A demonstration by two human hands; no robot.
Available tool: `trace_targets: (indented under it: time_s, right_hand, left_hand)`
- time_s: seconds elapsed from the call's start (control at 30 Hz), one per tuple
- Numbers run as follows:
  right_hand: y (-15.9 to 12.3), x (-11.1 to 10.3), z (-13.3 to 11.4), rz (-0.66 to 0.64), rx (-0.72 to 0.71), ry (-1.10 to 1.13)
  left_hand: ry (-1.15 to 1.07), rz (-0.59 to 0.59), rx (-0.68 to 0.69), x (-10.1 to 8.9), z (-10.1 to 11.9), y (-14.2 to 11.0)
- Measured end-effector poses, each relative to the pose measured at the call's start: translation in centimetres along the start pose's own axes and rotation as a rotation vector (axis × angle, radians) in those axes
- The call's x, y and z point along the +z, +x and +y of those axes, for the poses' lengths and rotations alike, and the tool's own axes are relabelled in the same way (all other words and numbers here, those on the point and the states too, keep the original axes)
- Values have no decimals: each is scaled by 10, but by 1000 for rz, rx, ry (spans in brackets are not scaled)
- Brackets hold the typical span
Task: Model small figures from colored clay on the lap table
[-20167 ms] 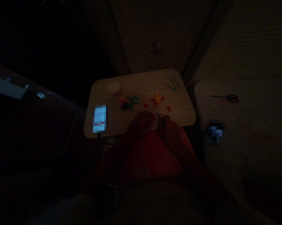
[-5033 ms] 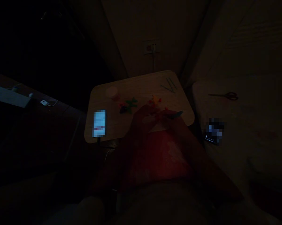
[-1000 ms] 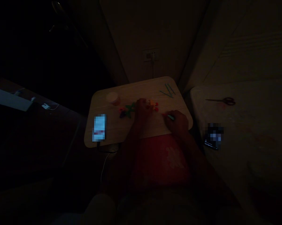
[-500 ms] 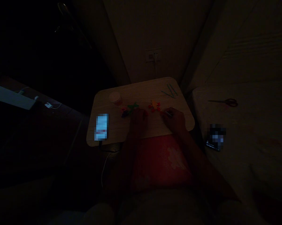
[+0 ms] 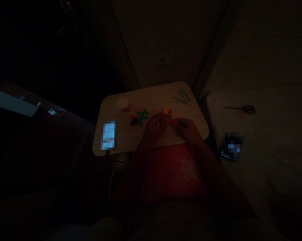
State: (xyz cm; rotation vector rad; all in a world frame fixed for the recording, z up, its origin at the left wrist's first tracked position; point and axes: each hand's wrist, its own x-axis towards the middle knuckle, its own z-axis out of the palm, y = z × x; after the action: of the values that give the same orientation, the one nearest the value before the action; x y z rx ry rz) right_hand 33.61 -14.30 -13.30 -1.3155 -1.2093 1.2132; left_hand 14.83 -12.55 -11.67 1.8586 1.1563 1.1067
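In dim light, my left hand is over the small wooden table, its fingers drawn together towards my right hand. What its fingertips hold is too dark to make out. My right hand pinches a small red piece at its fingertips, and a thin bluish-green item shows between its fingers. Just beyond my left fingers lies an orange figure with red bits, partly covered by that hand. To the left are a green branching shape and a pink and dark lump.
A lidded tub stands at the table's back left, and a lit phone lies front left. Several thin green sticks lie back right. Scissors and a dark blurred device rest on the pale surface at right.
My left hand has moved right and slightly forward, close to my right hand, uncovering more of the green shape and covering part of the orange figure. My right hand has shifted slightly.
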Motion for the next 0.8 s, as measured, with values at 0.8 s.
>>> trace_targets:
  time_s: [0.8]
  right_hand:
    - [-22,22,-17,-19,-77,96]
  left_hand:
    - [-389,107,-153,14,2,-13]
